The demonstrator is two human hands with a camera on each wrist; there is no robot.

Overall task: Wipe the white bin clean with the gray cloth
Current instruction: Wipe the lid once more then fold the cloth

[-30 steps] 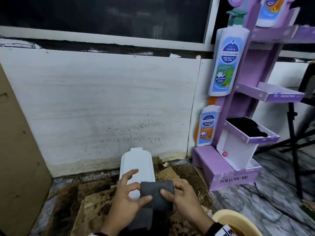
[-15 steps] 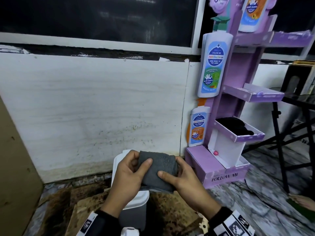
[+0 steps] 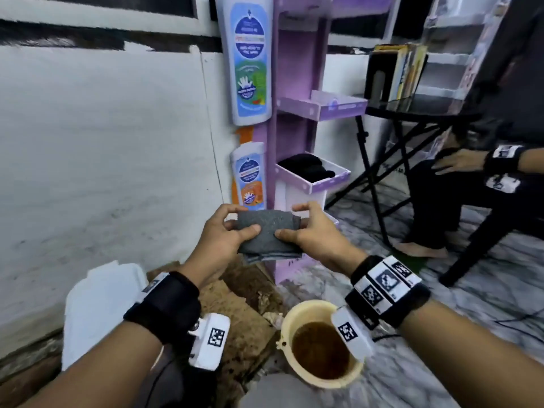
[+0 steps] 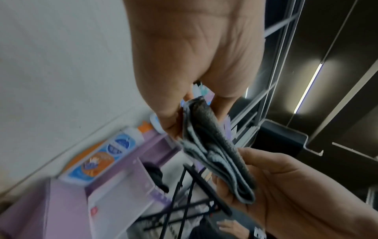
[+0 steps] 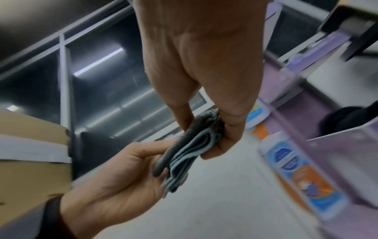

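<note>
The gray cloth (image 3: pixel 268 234) is folded into a thick pad and held up in the air in front of me. My left hand (image 3: pixel 228 231) pinches its left end between thumb and fingers, and my right hand (image 3: pixel 306 228) pinches its right end. Its layered folds show edge-on in the left wrist view (image 4: pixel 216 150) and the right wrist view (image 5: pixel 188 150). The white bin (image 3: pixel 100 307) stands on the floor at the lower left, below my left forearm, its lid closed and partly hidden by my wrist.
A cream bucket (image 3: pixel 321 343) of brown water sits on the floor under my right wrist. A purple display stand (image 3: pixel 297 119) with soap bottles rises just beyond the cloth. A folding table (image 3: pixel 412 113) and a seated person (image 3: pixel 471 184) are at the right.
Both hands have lifted the cloth up and to the right, away from the bin. My view has swung right, so the bin now lies at the lower left and the bucket shows.
</note>
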